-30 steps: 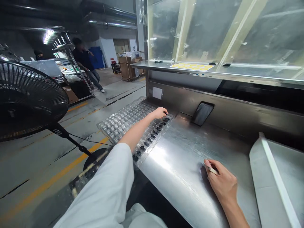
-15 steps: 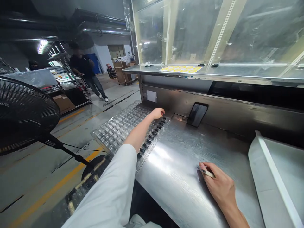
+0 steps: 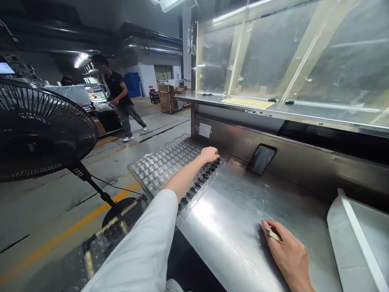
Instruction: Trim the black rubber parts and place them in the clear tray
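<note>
Left hand [image 3: 209,154], the nearer, sits curled at the far end of the row of dark pieces [image 3: 197,185] in the clear tray [image 3: 158,164]; whether it grips one cannot be told. The row's long axis runs nearward, slightly left. Right hand [image 3: 289,248] grips a slim pale tool [image 3: 274,235], tip pointing forward-left.

Left hand [image 3: 209,154] forward (fingers [image 3: 215,152] curled)
</note>
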The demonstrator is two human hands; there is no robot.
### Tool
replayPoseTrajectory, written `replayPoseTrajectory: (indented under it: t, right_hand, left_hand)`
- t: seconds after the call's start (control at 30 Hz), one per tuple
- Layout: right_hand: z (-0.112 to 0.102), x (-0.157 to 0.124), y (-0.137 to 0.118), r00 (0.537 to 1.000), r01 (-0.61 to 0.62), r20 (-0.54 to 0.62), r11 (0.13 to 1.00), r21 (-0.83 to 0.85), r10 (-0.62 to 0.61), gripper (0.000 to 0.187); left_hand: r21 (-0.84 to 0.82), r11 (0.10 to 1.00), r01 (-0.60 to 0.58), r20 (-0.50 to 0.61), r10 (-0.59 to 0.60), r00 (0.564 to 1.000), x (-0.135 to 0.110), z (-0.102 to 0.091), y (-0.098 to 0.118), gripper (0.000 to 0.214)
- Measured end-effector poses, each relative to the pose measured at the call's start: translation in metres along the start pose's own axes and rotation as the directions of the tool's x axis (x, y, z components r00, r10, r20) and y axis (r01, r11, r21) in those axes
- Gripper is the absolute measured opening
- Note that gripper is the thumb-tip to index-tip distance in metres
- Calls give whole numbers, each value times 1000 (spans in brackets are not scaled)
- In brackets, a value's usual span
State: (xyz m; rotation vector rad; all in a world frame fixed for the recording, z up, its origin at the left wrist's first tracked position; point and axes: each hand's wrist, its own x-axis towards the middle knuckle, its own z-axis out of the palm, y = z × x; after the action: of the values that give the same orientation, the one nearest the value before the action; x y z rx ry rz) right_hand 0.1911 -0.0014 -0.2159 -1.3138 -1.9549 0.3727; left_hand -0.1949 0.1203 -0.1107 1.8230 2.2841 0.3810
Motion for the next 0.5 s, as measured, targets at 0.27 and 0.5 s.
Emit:
replayPoseTrajectory:
  t: [0.27, 0.5]
  right_hand:
    - [-4, -2, -1, 1000, 25, -9, 999, 41, -24, 52]
    - [0, -2, -3, 996, 91, -13, 994, 64, -90, 52]
  left_hand:
    - [56, 990, 126, 92, -131, 987, 22, 24, 33, 37]
    - [-13, 986, 164, 113, -161, 980, 31, 22, 19, 33]
